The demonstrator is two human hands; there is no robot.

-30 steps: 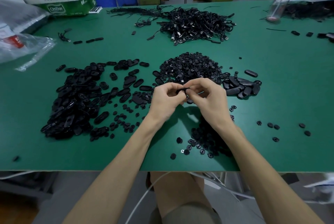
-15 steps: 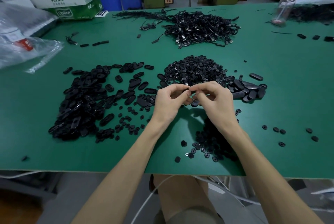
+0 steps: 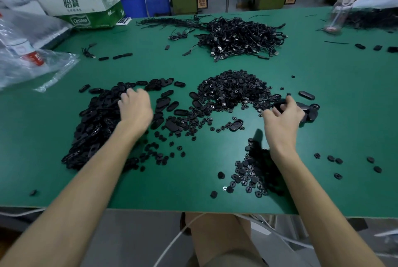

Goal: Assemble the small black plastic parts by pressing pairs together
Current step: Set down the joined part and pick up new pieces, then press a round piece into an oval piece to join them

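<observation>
Green table (image 3: 193, 191), strewn with black parts.
Round-part heap (image 3: 233, 88) at centre; oval shells (image 3: 97, 120) left of it, cables (image 3: 239, 38) beyond it, bottle (image 3: 342, 8) far right of it.

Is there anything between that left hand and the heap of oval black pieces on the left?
Nothing visible does. The left hand is right on the heap of oval black pieces, touching them. The right hand holds an oval piece off to the side.
</observation>
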